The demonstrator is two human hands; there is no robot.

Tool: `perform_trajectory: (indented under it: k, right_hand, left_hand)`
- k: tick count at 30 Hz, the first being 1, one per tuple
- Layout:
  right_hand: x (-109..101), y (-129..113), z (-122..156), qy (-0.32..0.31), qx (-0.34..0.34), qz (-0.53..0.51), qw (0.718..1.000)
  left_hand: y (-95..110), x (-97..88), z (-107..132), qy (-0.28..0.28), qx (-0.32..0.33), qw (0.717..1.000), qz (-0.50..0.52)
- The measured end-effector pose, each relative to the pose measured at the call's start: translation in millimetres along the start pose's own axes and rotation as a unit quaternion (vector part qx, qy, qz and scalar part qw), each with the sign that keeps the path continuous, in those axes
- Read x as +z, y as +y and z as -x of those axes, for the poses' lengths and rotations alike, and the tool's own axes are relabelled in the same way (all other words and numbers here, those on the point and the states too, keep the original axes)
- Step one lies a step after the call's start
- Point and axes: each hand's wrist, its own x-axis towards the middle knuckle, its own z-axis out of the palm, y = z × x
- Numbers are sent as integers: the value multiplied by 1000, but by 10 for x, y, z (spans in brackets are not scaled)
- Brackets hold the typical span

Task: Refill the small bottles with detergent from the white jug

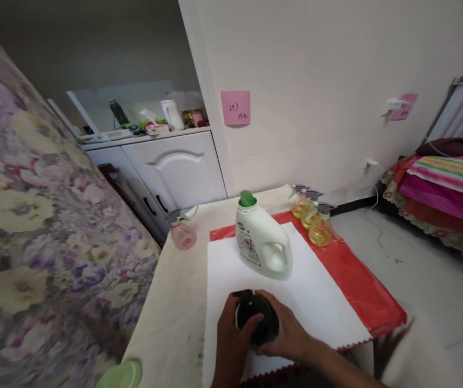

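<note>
Near the front of the white sheet, my left hand and my right hand are both wrapped round a round black object. A small black piece juts from its far left side. My left thumb lies across its top, and its underside is hidden, so its exact kind cannot be made out. Just beyond my hands stands a pale green laundry detergent bottle, upright, with its neck uncapped and a green spout showing. Its handle is towards the right. A light green cup-shaped cap is partly visible at the lower left.
A pink spray bottle stands at the table's left. Several spray bottles with yellow liquid line the back right, on a red sheet. A floral curtain hangs at left; a white cabinet and a bed flank the wall.
</note>
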Motion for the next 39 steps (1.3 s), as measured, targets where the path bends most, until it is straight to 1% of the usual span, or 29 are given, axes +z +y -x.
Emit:
perform_trajectory:
  k: [2, 5, 6, 8, 11, 13, 16, 18, 19, 22, 24, 26, 29, 30, 32, 35, 36, 37, 39]
  right_hand:
    - [2, 0, -2, 3, -4, 3, 1000]
    - [0, -19, -4, 5, -2, 9, 1000]
    - [-2, -26, -5, 4, -1, 10, 1000]
    - [-6, -34, -6, -1, 1, 9, 1000]
    - [-9, -26, -8, 0, 4, 8, 1000]
    - [-8, -16, -10, 1, -1, 7, 1000]
    - [-5, -12, -14, 0, -12, 3, 1000]
    - [-5, -16, -13, 0, -13, 3, 1000]
    - [-5, -18, -11, -1, -9, 5, 1000]
    - [-3, -13, -2, -1, 8, 8, 1000]
    - [-1, -3, 1, 3, 11, 6, 1000]
    - [2, 9, -1, 6, 3, 4, 1000]
    - [6, 29, -4, 5, -9, 6, 1000]
    - [7, 35, -4, 5, -8, 8, 1000]
    - [10, 43, -4, 6, -1, 11, 1000]
    - [13, 38, -5, 5, 9, 17, 1000]
    - [13, 32, -7, 5, 7, 16, 1000]
    - [13, 25, -9, 5, 3, 14, 1000]
    - [11, 15, -13, 3, -9, 6, 1000]
  left_hand:
    - [-8, -2, -6, -7, 7, 1000, -3]
    - [-16, -36, -38, -58, 6, 998, 25]
    - [-17, -45, -45, -65, -2, 997, 32]
    - [-13, -46, -44, -57, -13, 998, 32]
    - [10, -25, -26, -20, -5, 1000, 13]
    - [31, -27, -25, -22, 7, 1000, 7]
    - [52, -65, -43, -71, 8, 997, 18]
    - [51, -80, -44, -89, 4, 996, 29]
    - [48, -76, -37, -87, 7, 996, 31]
    - [46, -35, -1, -42, 20, 999, 3]
    - [53, -15, 11, -27, 28, 999, -17]
    - [62, -21, 2, -47, 37, 998, -7]
    - [73, -52, -20, -99, 40, 994, 21]
    - [77, -56, -20, -104, 37, 994, 24]
    - [91, -43, -3, -87, 34, 995, 18]
    - [116, -8, 27, -34, 32, 999, -14]
    - [122, -5, 28, -31, 32, 999, -20]
    - [125, -11, 22, -38, 33, 999, -19]
    - [121, -43, 0, -76, 36, 996, 0]
